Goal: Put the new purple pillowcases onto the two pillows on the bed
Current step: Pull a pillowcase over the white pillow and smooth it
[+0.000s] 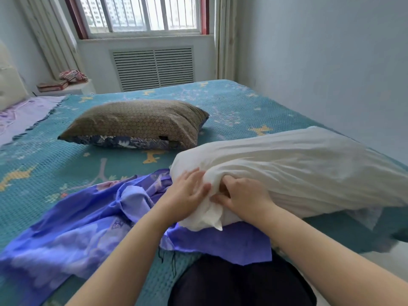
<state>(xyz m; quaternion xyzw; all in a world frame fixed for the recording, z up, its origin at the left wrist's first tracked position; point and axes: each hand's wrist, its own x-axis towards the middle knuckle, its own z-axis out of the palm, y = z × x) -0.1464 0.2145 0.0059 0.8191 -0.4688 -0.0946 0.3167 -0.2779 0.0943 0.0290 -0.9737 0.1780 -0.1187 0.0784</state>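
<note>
A bare white pillow (298,164) lies on the right side of the bed, its near end bunched up. My left hand (187,195) and my right hand (240,195) both clutch the gathered white cloth at that end. A purple pillowcase (72,235) with a pale floral print lies crumpled on the bed under and to the left of my hands. A second pillow (136,122) in a brown patterned cover with a blue floral underside rests further back, near the middle of the bed.
The bed carries a teal woven blanket (44,164). A lilac sheet (19,115) and a cream headboard are at the far left. A nightstand (72,87) with folded cloth stands by the window. A pale wall runs along the right.
</note>
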